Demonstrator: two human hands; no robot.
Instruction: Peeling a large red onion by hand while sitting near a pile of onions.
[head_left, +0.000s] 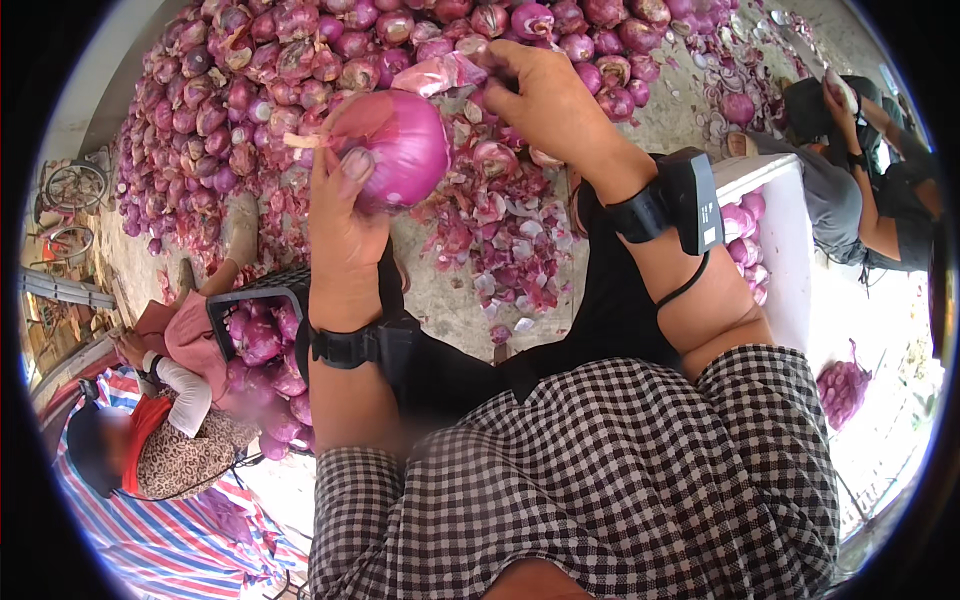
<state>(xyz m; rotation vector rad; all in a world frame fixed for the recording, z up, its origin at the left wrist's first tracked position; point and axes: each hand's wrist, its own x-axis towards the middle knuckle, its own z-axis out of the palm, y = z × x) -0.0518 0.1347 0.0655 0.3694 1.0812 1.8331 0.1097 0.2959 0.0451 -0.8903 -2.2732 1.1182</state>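
My left hand (345, 215) grips a large red onion (398, 145) held up in front of me, its dry stem end pointing left. My right hand (545, 95) is higher and to the right, pinching a strip of pink papery skin (445, 72) that stretches away from the onion. Both wrists carry black straps, and a black box device (690, 198) sits on the right one. Checked sleeves cover my upper arms.
A big heap of red onions (270, 70) covers the ground ahead, with loose peels (500, 225) below it. A black crate (262, 330) of peeled onions stands at left beside a seated person (170, 420). A white container (780, 240) and another person (860, 190) are at right.
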